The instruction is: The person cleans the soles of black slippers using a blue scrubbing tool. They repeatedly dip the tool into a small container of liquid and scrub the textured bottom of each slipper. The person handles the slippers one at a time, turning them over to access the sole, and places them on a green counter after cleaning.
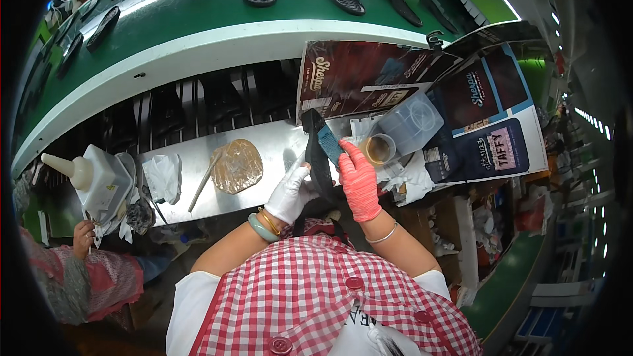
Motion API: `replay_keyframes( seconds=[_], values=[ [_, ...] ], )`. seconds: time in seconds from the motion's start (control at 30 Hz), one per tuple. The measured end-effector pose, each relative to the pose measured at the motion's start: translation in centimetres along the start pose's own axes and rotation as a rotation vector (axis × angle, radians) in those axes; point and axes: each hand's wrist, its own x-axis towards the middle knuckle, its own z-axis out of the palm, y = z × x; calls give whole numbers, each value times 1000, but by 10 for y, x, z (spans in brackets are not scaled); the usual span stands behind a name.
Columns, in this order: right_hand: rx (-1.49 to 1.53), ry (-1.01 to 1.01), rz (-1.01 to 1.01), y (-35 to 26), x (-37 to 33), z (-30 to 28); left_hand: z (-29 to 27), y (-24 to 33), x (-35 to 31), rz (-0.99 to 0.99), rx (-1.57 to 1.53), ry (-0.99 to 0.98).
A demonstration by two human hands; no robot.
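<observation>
In front of my chest, my left hand (pixel 289 194) in a white glove is closed around a black shoe sole (pixel 319 166), which stands nearly upright with its side toward me. My right hand (pixel 359 181), in a coral-pink glove, grips a blue block with a bumpy surface (pixel 329 144), perhaps a brush or sponge. The block's upper part lies against the right side of the sole. Just right of that hand, a small clear plastic cup (pixel 379 149) holds amber liquid. Behind the cup a larger translucent tub (pixel 415 122) lies tilted.
A metal shelf (pixel 227 196) carries a brown round lump (pixel 239 166), a stick (pixel 204 181), white cloth (pixel 162 177) and a white spouted bottle (pixel 99 181). Printed cardboard (pixel 369 79) stands at the right. Beyond, a green conveyor (pixel 198 10) bears several soles. A co-worker's hand (pixel 83 238) shows at left.
</observation>
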Motion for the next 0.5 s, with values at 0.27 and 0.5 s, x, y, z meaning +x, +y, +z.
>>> replay_keyframes(
  seconds=[0.27, 0.5],
  values=[
    [-270, -139, -48, -3, -6, -6, 5, 0, -3, 7, -67, -8],
    [-241, -308, 51, -6, -8, -14, -9, 4, 3, 33, -80, -39]
  ],
)
